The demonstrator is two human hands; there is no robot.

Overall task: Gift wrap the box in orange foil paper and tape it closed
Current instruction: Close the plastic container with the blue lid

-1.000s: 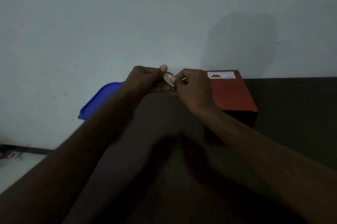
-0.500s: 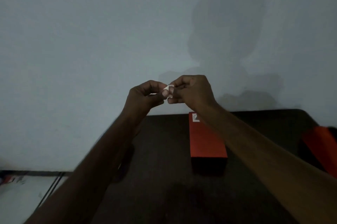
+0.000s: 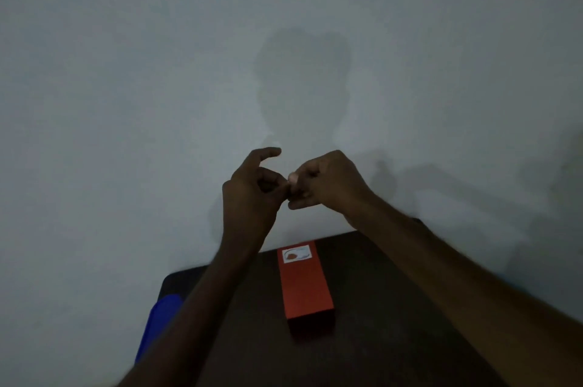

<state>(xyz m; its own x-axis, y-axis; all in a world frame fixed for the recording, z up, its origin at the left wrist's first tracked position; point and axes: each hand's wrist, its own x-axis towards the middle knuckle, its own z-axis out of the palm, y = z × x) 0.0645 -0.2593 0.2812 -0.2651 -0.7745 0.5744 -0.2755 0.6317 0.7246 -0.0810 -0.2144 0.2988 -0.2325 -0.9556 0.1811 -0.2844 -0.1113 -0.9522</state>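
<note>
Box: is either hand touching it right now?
No: both the left hand and right hand are raised together above the box, which lies alone on the table.

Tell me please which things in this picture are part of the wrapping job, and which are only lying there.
Part of the job:
- orange box on the dark table
- left hand and right hand, fingertips meeting above the box; what they pinch is too small to tell

Only lying there:
- blue object at the table's left edge
</note>
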